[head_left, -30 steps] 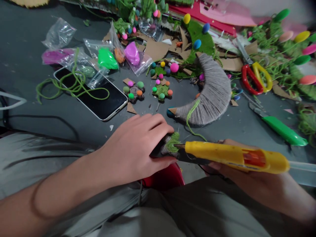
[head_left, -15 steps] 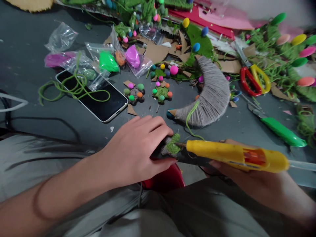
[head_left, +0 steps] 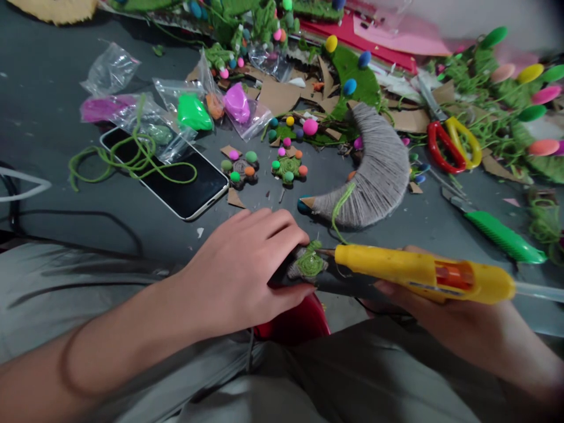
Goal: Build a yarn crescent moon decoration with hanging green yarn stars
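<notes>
In my right hand (head_left: 458,329) is a yellow hot glue gun (head_left: 418,273), its clear glue stick jutting from the back. The gun's nozzle points left and meets the upper right side of a small yarn-wrapped star (head_left: 308,262), grey with a green yarn coil in its middle. My left hand (head_left: 247,264) grips that star at the table's front edge, forefinger above and thumb below. Shiny glue shows on the green coil. Just beyond lies a grey yarn-wrapped crescent (head_left: 383,170) with a strand of green yarn (head_left: 339,205) trailing from it.
Two finished-looking yarn stars with coloured balls (head_left: 288,167) lie ahead. A phone (head_left: 176,188) under loose green yarn and bags of bright clay (head_left: 194,111) are at the left. Scissors (head_left: 447,144) and a green-handled cutter (head_left: 504,235) lie right. Cardboard scraps (head_left: 279,94) fill the back.
The nozzle has shifted from the middle of the green coil to its upper right. More of the coil and its shiny glue now shows. My left hand stays nearly still.
</notes>
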A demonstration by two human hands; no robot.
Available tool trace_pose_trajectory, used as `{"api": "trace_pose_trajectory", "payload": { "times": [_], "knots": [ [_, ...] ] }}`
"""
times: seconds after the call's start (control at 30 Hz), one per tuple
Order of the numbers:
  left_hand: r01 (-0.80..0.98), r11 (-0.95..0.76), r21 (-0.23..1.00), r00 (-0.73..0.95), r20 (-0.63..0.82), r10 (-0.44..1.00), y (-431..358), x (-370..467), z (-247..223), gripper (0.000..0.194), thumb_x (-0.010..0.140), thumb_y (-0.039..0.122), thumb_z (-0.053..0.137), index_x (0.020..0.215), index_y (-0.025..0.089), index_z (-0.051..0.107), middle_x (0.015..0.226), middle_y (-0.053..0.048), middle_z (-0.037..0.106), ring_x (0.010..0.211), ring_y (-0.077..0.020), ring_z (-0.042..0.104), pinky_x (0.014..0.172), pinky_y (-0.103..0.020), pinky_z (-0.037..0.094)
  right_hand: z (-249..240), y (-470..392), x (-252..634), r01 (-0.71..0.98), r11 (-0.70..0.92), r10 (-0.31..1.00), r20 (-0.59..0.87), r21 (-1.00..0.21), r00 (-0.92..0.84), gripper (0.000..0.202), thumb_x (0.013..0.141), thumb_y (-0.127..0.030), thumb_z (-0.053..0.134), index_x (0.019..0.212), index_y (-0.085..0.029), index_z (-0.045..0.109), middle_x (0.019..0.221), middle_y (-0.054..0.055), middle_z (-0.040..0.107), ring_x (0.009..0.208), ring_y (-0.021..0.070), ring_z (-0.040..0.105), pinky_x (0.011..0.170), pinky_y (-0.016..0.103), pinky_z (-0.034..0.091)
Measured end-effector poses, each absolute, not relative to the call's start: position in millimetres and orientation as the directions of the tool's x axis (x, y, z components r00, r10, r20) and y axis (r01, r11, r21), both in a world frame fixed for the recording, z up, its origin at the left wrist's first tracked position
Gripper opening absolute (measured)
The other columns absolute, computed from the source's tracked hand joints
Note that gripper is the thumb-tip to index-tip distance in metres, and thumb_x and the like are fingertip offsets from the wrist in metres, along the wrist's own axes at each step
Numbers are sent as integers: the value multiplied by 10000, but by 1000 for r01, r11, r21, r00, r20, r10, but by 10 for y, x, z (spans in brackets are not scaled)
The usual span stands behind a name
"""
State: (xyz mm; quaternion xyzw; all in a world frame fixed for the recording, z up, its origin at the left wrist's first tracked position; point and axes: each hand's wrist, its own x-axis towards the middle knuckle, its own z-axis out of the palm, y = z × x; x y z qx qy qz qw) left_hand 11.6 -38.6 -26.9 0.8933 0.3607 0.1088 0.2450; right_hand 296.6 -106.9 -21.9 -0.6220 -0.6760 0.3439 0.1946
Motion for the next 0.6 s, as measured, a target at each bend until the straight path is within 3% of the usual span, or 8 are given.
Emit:
{"api": "trace_pose_trajectory", "payload": {
  "times": [0.4, 0.6],
  "knots": [
    [587, -624, 515, 719, 21, 694, -380, 124, -276, 365, 883, 452, 680, 1130, 186, 642, 1113, -77, 668, 985, -269, 628, 810, -429, 474, -232, -1044, 2999, 737, 38, 978, -125, -675, -165, 139, 878, -348, 672, 796, -345, 558, 578, -91, 596, 437, 165, 592, 378, 264, 508],
    [591, -636, 496, 716, 42, 697, -374, 120, -283, 355, 879, 458, 684, 1112, 194, 641, 1126, -84, 681, 988, -264, 638, 819, -419, 481, -255, -1042, 3009, 771, 102, 989, -19, -628, -146, 170, 871, -429, 677, 788, -338, 561, 582, -78, 613, 414, 178, 598, 378, 294, 513]
  ]
}}
